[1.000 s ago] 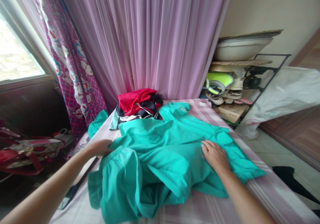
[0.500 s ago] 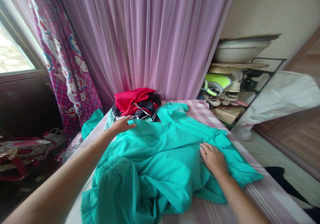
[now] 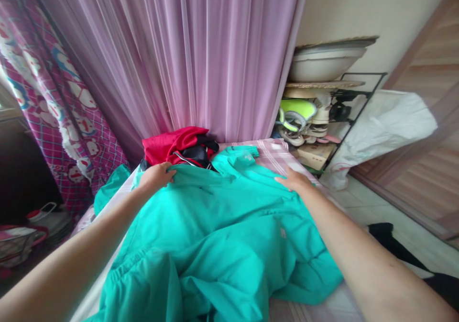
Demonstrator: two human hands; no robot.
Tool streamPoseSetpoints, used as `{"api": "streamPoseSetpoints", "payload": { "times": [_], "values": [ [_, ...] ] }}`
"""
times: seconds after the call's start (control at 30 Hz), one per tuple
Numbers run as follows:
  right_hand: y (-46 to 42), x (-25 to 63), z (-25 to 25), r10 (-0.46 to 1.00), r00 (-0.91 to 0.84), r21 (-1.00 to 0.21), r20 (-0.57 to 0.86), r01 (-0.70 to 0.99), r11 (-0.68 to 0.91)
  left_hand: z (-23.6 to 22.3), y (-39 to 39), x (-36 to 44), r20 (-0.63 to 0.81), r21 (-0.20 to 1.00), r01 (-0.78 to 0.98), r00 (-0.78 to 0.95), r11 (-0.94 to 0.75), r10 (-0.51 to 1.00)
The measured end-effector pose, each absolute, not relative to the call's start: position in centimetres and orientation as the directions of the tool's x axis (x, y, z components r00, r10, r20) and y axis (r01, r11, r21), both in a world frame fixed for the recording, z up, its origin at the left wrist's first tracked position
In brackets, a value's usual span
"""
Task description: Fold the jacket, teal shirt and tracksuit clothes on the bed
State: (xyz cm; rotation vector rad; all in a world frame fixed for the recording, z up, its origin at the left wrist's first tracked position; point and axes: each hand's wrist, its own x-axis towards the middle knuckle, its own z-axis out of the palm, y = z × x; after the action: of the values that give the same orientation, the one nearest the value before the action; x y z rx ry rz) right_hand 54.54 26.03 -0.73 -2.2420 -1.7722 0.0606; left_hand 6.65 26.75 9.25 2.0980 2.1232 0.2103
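A teal garment (image 3: 222, 226) lies spread over a pink checked bed (image 3: 276, 152). My left hand (image 3: 156, 176) is at its far left edge, fingers curled onto the cloth, right beside a red and black pile of clothes (image 3: 179, 147). My right hand (image 3: 292, 181) rests on the garment's far right edge, fingers pointing left and partly hidden in the fabric.
A pink sheer curtain (image 3: 201, 59) hangs behind the bed, a patterned curtain (image 3: 53, 102) at left. A metal rack (image 3: 322, 111) with shoes, a box and a basin stands at right beside a white sack (image 3: 380, 130). Dark cloth (image 3: 387, 236) lies on the floor.
Both hands have reached farther up the teal garment toward its far edge. The left went from the near left side to beside the red pile. The camera has swung right and closer.
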Motion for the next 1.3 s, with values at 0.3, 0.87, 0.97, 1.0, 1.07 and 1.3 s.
{"api": "streamPoseSetpoints", "payload": {
  "times": [0.3,0.87,0.97,1.0,1.07,1.3],
  "values": [
    [27.5,53.6,-0.6,0.841,0.471,-0.372,0.266,0.855,-0.362,9.4,32.0,7.4,0.178,0.133,0.984,-0.144,0.122,0.973],
    [5.8,52.8,-4.2,0.964,0.078,-0.535,0.256,0.842,0.074,3.6,13.3,-0.1,-0.082,0.517,0.833,0.275,-0.195,0.958],
    [3.6,51.1,-4.6,0.944,-0.101,-0.482,0.313,0.84,0.249,4.3,10.6,0.6,-0.049,0.558,0.785,0.356,-0.27,0.933],
    [3.1,50.6,-4.8,0.934,-0.149,-0.442,0.324,0.849,0.289,4.4,9.8,0.9,-0.043,0.559,0.769,0.4,-0.309,0.916],
    [2.4,49.6,-5.1,0.92,-0.208,-0.346,0.331,0.881,0.324,4.4,8.4,1.5,-0.043,0.538,0.751,0.477,-0.382,0.878],
    [3.0,51.8,-4.2,0.867,-0.161,-0.363,0.472,0.861,0.357,2.4,7.1,2.0,-0.041,0.32,0.838,0.479,-0.443,0.877]
  ]
}}
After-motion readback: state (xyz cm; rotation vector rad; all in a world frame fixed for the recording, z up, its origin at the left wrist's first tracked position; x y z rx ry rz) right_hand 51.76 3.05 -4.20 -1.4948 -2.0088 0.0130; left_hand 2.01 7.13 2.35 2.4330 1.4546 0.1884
